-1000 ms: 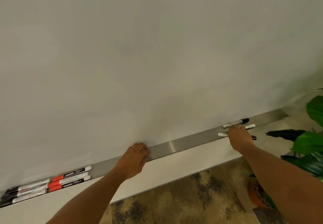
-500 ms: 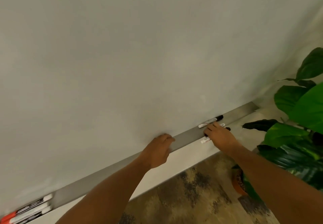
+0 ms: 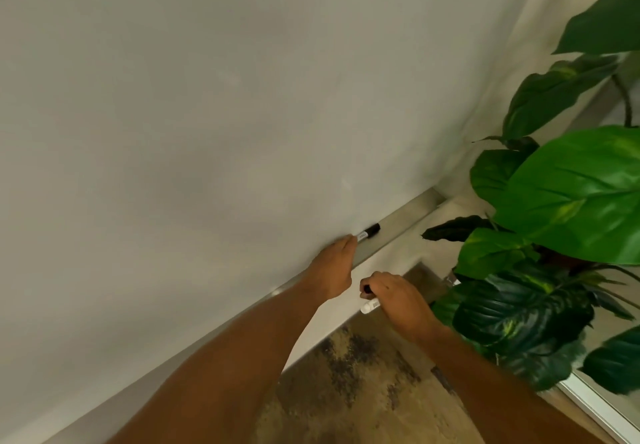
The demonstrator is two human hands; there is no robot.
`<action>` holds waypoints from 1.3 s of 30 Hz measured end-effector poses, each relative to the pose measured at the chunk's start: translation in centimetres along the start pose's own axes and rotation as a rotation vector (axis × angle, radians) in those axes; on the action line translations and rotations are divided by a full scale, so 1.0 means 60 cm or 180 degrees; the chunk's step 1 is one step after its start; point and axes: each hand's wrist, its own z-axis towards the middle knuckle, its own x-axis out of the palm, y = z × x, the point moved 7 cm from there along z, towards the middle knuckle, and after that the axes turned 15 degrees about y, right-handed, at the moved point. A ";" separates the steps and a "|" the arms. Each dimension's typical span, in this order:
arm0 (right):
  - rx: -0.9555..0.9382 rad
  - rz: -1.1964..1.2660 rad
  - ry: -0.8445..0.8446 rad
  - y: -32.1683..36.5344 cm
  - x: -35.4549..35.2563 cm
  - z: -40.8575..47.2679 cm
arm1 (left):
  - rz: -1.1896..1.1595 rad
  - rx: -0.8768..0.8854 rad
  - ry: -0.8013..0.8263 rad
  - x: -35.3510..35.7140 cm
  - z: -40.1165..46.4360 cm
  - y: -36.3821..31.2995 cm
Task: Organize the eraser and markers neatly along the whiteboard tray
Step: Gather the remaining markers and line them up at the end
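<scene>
Gripping markers (image 3: 369, 304) off the tray (image 3: 408, 213), right hand (image 3: 398, 296); left hand (image 3: 334, 267) grip unclear.

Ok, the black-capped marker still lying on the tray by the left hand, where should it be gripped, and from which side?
Pinch the white barrel just behind the cap of the marker. It lies flat along the tray, tight against the whiteboard, so the back is probably blocked; come from above and the open front edge. The left hand already touches its near end, while the right hand grips other markers.
</scene>
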 end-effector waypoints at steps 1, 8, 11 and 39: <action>0.0065 0.0009 -0.0002 -0.003 0.002 -0.006 | 0.0040 0.0012 -0.0022 0.002 0.008 -0.005; 0.0506 0.0492 -0.0309 -0.020 0.003 -0.021 | 0.0334 -0.0214 -0.0196 0.022 0.039 -0.031; 0.0776 0.0899 -0.0447 -0.036 0.010 -0.022 | 0.0560 -0.0384 -0.0219 0.026 0.044 -0.031; 0.1411 0.3348 -0.1520 0.197 -0.016 0.060 | -0.3588 -0.0584 -0.2352 -0.004 -0.354 0.105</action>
